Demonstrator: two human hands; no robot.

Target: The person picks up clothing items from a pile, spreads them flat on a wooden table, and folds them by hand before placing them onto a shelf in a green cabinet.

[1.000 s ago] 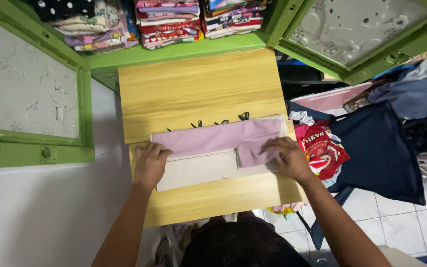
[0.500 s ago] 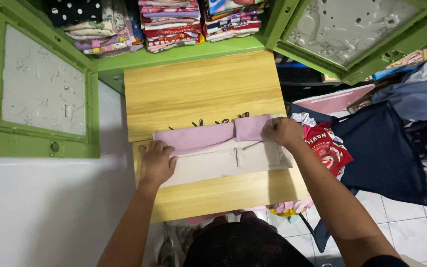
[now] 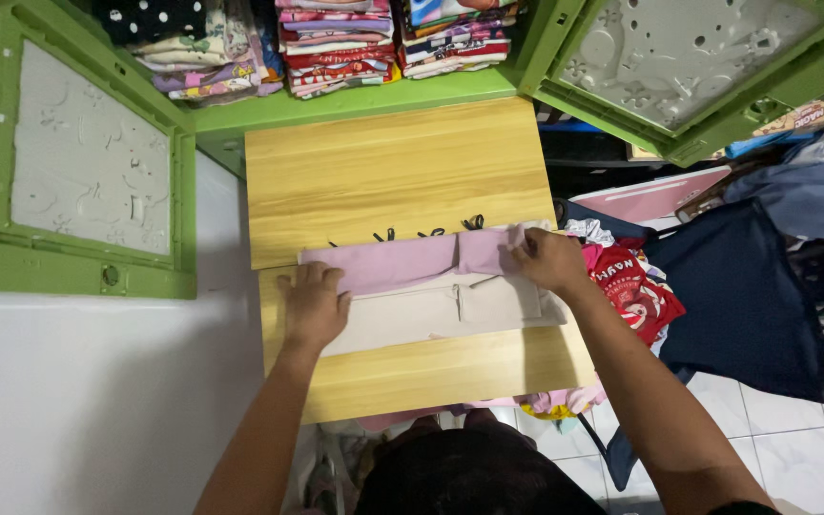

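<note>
Pressing my left hand (image 3: 314,307) flat, fingers together, on the left end of the garment (image 3: 422,291), I kept the cloth from sliding on the board (image 3: 402,172). My right hand (image 3: 545,259) was closed on the garment's far right corner, thumb and fingers pinching the pink edge, I judged so that the fold could be drawn straight and its edge kept level.

The garment lay across the near half of the board, its long axis running left to right, parallel to the board's near edge. The pink part lay on the side away from me, the cream part (image 3: 431,315) on the side toward me, and small black ties (image 3: 426,232) stuck out along the far edge. One end pointed to the left of the board, the other to the right, where my right hand held it.

Beyond the board, a green shelf (image 3: 355,100) carried stacks of folded clothes (image 3: 336,43). To the right of the board a loose pile (image 3: 717,277) of red and dark blue clothes lay on the floor.
</note>
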